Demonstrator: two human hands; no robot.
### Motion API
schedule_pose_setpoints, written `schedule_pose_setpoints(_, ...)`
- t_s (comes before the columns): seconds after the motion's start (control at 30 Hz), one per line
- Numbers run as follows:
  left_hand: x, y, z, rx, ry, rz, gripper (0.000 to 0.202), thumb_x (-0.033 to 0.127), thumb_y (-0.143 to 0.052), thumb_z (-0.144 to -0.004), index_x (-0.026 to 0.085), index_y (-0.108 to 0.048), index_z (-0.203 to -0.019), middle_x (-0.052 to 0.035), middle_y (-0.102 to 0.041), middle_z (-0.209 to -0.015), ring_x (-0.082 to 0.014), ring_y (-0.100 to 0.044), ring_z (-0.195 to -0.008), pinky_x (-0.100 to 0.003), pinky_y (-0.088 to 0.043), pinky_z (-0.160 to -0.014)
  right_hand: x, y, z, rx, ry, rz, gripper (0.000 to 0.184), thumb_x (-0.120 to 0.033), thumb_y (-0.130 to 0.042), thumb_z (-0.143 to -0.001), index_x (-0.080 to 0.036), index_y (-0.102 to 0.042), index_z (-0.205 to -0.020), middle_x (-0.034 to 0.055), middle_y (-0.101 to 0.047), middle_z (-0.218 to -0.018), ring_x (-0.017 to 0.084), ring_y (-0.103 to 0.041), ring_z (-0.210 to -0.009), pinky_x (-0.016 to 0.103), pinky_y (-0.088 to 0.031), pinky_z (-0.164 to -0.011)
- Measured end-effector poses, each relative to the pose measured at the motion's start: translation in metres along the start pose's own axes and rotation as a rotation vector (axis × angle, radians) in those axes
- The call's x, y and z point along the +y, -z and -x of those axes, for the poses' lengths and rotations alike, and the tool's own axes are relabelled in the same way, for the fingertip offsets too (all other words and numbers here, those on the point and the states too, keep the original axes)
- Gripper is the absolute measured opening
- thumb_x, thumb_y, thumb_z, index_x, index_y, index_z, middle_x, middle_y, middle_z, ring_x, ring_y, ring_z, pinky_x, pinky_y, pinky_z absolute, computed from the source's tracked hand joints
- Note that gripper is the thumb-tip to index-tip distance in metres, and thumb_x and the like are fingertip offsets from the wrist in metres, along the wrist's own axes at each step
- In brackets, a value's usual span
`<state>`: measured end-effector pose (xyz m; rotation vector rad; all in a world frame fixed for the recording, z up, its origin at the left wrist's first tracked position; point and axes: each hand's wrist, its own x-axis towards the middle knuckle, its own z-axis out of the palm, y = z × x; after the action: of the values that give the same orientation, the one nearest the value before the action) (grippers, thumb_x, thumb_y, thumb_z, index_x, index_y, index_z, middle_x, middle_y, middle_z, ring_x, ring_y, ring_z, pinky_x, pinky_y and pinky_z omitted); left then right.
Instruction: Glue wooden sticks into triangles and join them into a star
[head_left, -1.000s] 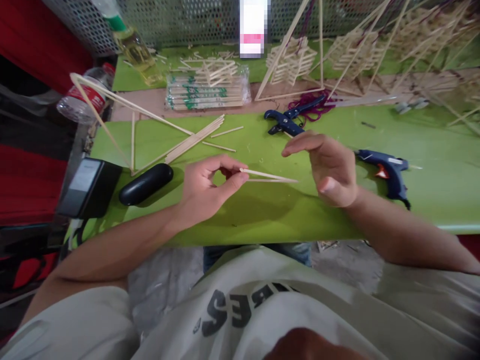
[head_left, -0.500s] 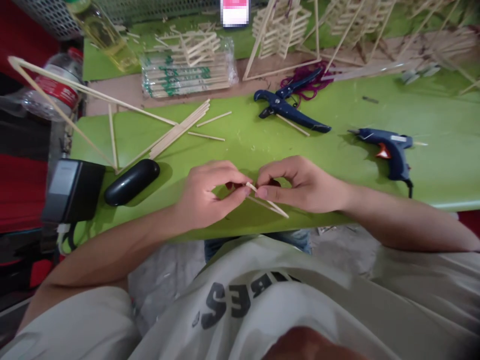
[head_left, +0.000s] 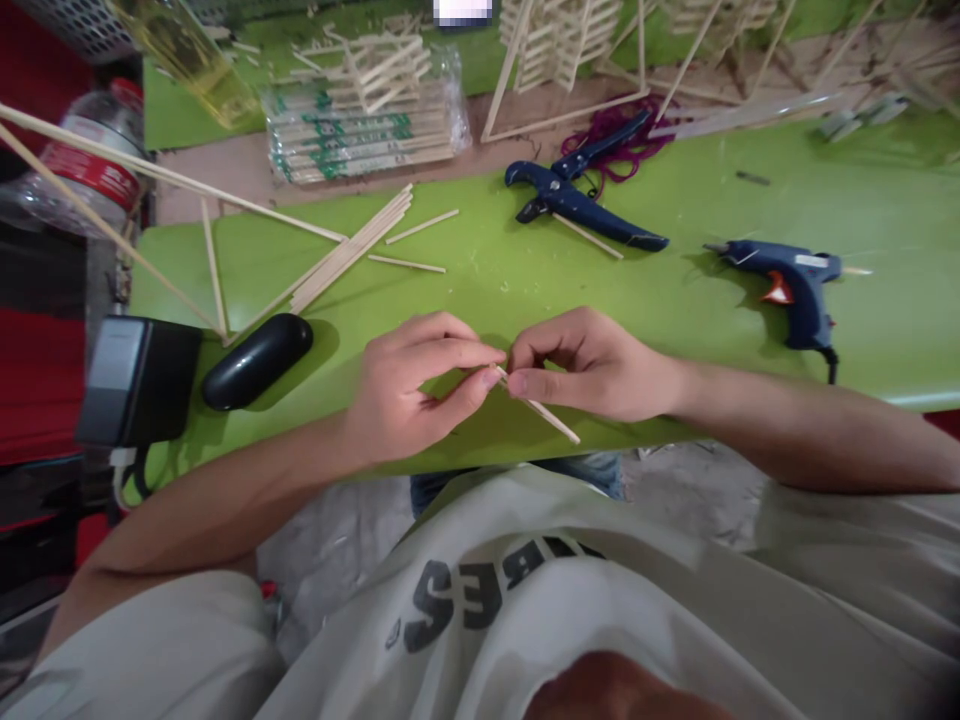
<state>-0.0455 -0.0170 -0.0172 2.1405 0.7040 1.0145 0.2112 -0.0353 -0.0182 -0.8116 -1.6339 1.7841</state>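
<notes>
My left hand pinches the upper end of thin wooden sticks between thumb and forefinger, just above the near side of the green table. Close against it, my right hand grips the same sticks slightly lower down. Their free ends slant toward my body on the right, and the pinched part is mostly covered by my fingers. Left of my hands lies a bundle of longer wooden sticks, with two short sticks beside it.
A blue cutter lies behind my hands, and a blue hot glue gun to the right. At left are a black case, a black box-shaped adapter and a stick frame. Packed sticks and stick structures stand behind.
The two held sticks showed apart, meeting at their lower end; now they appear almost in one line. My hands have come slightly closer together. The view has shifted a little.
</notes>
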Motion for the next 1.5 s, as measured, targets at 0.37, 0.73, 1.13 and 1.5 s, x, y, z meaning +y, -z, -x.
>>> schedule_pose_setpoints(0.37, -0.008, -0.001, -0.002, -0.04, 0.044, 0.103, 0.012, 0.043, -0.093, -0.099, 0.031, -0.091, -0.101, -0.0057, -0.085, -0.093, -0.0176, -0.073, -0.071, -0.031, -0.059, -0.067, -0.003, 0.001, 0.002, -0.01, 0.043, 0.044, 0.042, -0.05, -0.09, -0.1, -0.016, -0.071, -0.084, -0.0059, -0.054, -0.066, 0.006, -0.041, -0.06, 0.021, -0.033, -0.052)
schedule_pose_setpoints(0.73, -0.005, 0.005, -0.003, 0.086, 0.058, 0.108, 0.007, 0.033, -0.086, -0.104, 0.028, -0.086, -0.099, -0.0043, -0.082, -0.091, -0.0171, -0.071, -0.072, -0.033, -0.063, -0.07, 0.007, 0.022, 0.005, 0.218, 0.105, 0.001, 0.047, -0.059, -0.07, -0.113, -0.016, -0.088, -0.105, 0.0049, -0.074, -0.083, 0.012, -0.062, -0.071, 0.026, -0.049, -0.062)
schedule_pose_setpoints(1.13, -0.031, 0.002, -0.001, 0.379, 0.31, 0.334, 0.028, 0.051, -0.088, -0.105, 0.024, -0.081, -0.103, 0.0014, -0.075, -0.08, -0.0107, -0.069, -0.058, -0.024, -0.059, -0.054, -0.002, 0.015, 0.002, 0.536, 0.31, 0.136, 0.024, -0.038, -0.097, -0.095, -0.019, -0.086, -0.105, 0.0022, -0.079, -0.085, 0.011, -0.07, -0.072, 0.023, -0.058, -0.062)
schedule_pose_setpoints(1.5, -0.02, 0.0, -0.002, 0.361, 0.35, 0.479, 0.019, 0.041, -0.09, -0.104, 0.023, -0.085, -0.103, 0.0003, -0.079, -0.079, -0.0131, -0.076, -0.062, -0.025, -0.068, -0.06, 0.008, 0.021, -0.004, 0.557, 0.286, -0.057, 0.03, -0.049, -0.094, -0.098, -0.02, -0.086, -0.095, 0.004, -0.082, -0.078, 0.013, -0.072, -0.059, 0.026, -0.059, -0.049)
